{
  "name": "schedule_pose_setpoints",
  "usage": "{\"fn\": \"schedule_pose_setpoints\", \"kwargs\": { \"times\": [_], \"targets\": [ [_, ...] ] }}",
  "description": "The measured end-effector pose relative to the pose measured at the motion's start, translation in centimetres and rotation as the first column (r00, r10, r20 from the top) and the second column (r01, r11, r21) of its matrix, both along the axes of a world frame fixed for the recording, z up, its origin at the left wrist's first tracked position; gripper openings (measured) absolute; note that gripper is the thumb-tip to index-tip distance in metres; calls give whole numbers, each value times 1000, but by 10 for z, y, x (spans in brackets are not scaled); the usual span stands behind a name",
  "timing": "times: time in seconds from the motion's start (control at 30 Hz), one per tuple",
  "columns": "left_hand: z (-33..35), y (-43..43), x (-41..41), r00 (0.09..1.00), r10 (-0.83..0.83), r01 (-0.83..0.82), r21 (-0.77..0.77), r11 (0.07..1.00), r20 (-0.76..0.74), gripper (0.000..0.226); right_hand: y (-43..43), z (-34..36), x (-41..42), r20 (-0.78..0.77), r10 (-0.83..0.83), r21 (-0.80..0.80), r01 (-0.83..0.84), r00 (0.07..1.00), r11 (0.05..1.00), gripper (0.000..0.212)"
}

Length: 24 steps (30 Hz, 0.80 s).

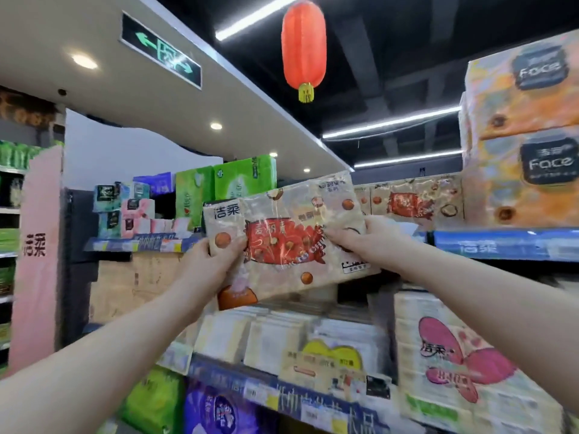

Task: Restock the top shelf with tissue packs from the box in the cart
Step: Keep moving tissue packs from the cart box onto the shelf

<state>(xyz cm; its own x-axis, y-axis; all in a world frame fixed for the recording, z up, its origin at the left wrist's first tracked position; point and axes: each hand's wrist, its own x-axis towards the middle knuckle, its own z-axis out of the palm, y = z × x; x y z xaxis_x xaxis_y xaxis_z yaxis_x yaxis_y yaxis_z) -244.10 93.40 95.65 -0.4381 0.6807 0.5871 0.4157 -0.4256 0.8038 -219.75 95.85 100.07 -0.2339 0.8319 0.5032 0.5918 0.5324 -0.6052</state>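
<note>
Fingers (232, 247) lie mostly hidden behind the gripped tissue pack (291, 242).

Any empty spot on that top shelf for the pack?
The tissue pack, gripped by left hand and right hand, hides the stretch between the green packs and the matching packs; any room would be there. A dark gap shows left of the green packs. Stacked Face packs crowd the right.

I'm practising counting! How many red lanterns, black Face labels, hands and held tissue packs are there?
Red lantern: 1
Black Face labels: 2
Hands: 2, left hand and right hand
Held tissue pack: 1
Total: 6
</note>
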Motion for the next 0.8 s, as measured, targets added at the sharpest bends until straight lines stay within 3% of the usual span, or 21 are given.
{"fn": "schedule_pose_setpoints", "kwargs": {
  "times": [0.17, 0.27, 0.37, 0.5, 0.6, 0.7, 0.8],
  "targets": [
    [58, 63, 21, 999, -54, 54, 147, 988, -10, 52, 47, 62, 23, -31, -37, 109, 41, 999, 993, 31],
    [84, 95, 32, 996, -83, 87, 211, 974, -26, 27, 74, 86, 35, -63, -22, 137, 30, 998, 990, 32],
    [106, 126, 38, 993, -103, 116, 253, 961, -64, 32, 98, 98, 44, -88, -3, 138, 15, 996, 990, 33],
    [121, 165, 40, 971, -216, 232, 198, 952, -97, 48, 127, 105, 54, -50, -8, 110, 13, 999, 994, 31],
    [126, 193, 42, 950, -295, 310, 179, 934, -106, 32, 149, 105, 58, -22, -72, 69, 73, 997, 995, 40],
    [130, 220, 42, 920, -381, 391, 143, 909, -97, 31, 167, 106, 56, -4, -132, 28, 132, 991, 991, 54],
    [134, 246, 35, 908, -400, 410, 62, 910, -128, 29, 183, 105, 52, -2, -169, -22, 169, 986, 985, 51]
  ]
}}
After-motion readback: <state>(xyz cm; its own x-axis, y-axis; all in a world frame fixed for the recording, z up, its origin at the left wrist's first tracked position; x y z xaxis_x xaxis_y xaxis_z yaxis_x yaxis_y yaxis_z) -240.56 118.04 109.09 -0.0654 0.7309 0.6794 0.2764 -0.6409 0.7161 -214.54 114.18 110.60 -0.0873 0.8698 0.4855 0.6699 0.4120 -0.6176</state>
